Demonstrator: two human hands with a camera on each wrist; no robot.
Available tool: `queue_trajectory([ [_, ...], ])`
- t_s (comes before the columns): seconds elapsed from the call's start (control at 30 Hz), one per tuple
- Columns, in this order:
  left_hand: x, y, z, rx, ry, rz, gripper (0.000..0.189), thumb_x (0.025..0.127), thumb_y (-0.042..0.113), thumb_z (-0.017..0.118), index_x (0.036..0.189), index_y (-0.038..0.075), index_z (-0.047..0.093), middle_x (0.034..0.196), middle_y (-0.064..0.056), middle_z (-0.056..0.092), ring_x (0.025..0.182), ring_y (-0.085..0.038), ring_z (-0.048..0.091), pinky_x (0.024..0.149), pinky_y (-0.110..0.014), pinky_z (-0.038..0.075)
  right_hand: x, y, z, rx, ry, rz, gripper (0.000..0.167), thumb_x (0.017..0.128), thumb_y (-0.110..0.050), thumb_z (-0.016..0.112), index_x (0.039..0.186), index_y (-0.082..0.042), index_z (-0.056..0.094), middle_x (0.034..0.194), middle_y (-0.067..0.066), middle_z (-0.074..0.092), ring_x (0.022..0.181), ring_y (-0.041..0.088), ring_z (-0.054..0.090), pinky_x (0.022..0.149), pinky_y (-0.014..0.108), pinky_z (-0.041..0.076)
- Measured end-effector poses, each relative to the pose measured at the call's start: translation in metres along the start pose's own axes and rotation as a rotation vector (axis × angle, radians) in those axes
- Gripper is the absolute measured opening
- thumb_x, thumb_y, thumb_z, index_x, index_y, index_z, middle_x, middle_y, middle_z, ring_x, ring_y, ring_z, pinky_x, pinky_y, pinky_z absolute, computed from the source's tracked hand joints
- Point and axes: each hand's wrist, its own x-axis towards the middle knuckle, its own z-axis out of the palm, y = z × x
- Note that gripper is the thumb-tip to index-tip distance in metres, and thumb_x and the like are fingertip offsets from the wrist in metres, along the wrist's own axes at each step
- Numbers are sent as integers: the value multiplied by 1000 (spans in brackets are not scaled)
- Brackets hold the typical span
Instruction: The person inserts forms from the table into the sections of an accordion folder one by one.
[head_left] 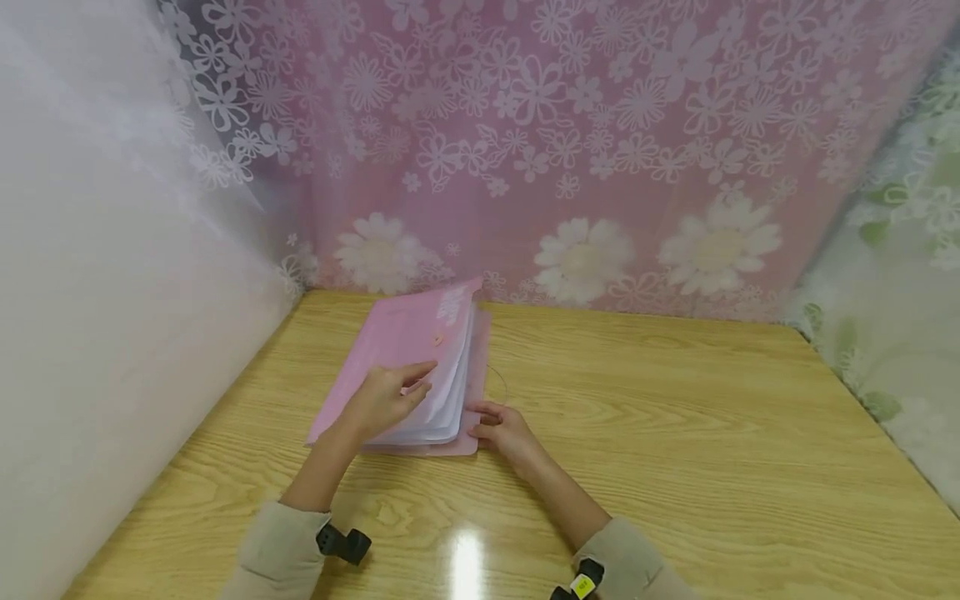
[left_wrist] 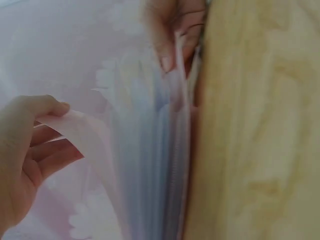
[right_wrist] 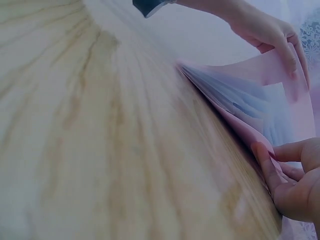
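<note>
A pink plastic document folder (head_left: 397,333) lies on the wooden table, its front cover partly lifted. Clear or whitish inner sleeves (head_left: 450,408) fan out between the covers. My left hand (head_left: 378,400) pinches the front cover near its free edge; the left wrist view shows the thumb above the cover (left_wrist: 82,127) and the fingers beneath. At the near right corner, my right hand (head_left: 506,433) pinches the back cover between thumb and fingers, as the right wrist view also shows (right_wrist: 295,185). A small button (head_left: 438,340) sits on the front cover. The sleeves look blurred in the left wrist view.
A thin string or elastic loop (head_left: 501,383) sticks out from the folder's right side. The wood-grain table (head_left: 675,433) extends to the right. A pink flowered curtain (head_left: 570,150) stands behind it, with a white wall-like sheet (head_left: 135,250) at left and a floral sheet (head_left: 900,292) at right.
</note>
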Motion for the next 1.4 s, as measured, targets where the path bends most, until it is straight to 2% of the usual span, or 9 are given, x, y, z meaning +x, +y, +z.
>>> queue_trajectory([
  [0.2, -8, -9, 24, 15, 126, 180, 25, 81, 6, 67, 105, -1, 69, 91, -12, 68, 67, -18, 66, 54, -17, 48, 0, 0, -2, -17, -2, 8, 39, 84, 11, 52, 122, 16, 47, 104, 22, 59, 87, 22, 58, 77, 34, 49],
  [0.27, -10, -11, 31, 51, 166, 220, 24, 81, 13, 67, 102, 2, 71, 86, -9, 69, 62, -14, 64, 53, -19, 48, 0, 1, -3, -21, -8, 11, 39, 84, 10, 52, 122, 16, 47, 104, 21, 59, 88, 22, 58, 77, 34, 49],
  [0.37, -13, -13, 40, 72, 188, 233, 29, 85, 31, 63, 98, 7, 73, 88, -8, 69, 70, -17, 65, 61, -28, 51, 1, 1, -3, -25, -14, 11, 40, 84, 9, 53, 123, 15, 47, 104, 22, 59, 89, 22, 59, 77, 33, 49],
  [0.47, -19, -18, 48, 33, 116, 181, 43, 87, 46, 56, 101, 9, 73, 102, -8, 67, 95, -23, 62, 79, -39, 48, 1, 2, -3, -24, -17, 4, 41, 84, 9, 53, 124, 15, 46, 105, 23, 59, 90, 23, 59, 78, 34, 49],
  [0.57, -26, -23, 54, 37, 15, 100, 47, 86, 50, 55, 109, 12, 70, 112, -7, 63, 107, -23, 56, 88, -42, 42, 2, 4, -2, -25, -23, 6, 42, 84, 9, 53, 125, 15, 45, 107, 23, 57, 91, 23, 58, 78, 34, 49],
  [0.67, -32, -27, 56, 88, -80, 48, 49, 85, 47, 57, 118, 12, 64, 123, -7, 57, 117, -25, 47, 95, -44, 35, 2, 5, 0, -18, -35, 13, 43, 84, 9, 52, 126, 16, 43, 110, 26, 56, 92, 24, 57, 78, 34, 49],
  [0.87, -34, -31, 64, 221, -251, -12, 76, 79, 58, 56, 135, 8, 47, 143, -10, 34, 131, -28, 26, 105, -42, 17, 1, 4, -1, -43, -50, -4, 42, 85, 8, 52, 125, 17, 43, 114, 31, 53, 95, 29, 58, 78, 36, 49],
  [1.13, -36, -37, 70, 269, -328, -102, 94, 74, 72, 51, 144, 12, 31, 149, -8, 18, 136, -24, 10, 107, -38, 6, 0, 3, -3, 4, -34, -10, 44, 84, 11, 52, 127, 13, 42, 112, 29, 55, 92, 27, 59, 77, 36, 49],
  [1.4, -37, -47, 65, 211, -339, -109, 93, 72, 73, 53, 141, 13, 38, 148, -8, 24, 135, -26, 13, 107, -39, 7, 2, 3, -1, 28, -11, -4, 47, 86, 11, 51, 130, 11, 38, 110, 28, 55, 86, 24, 60, 75, 36, 50],
])
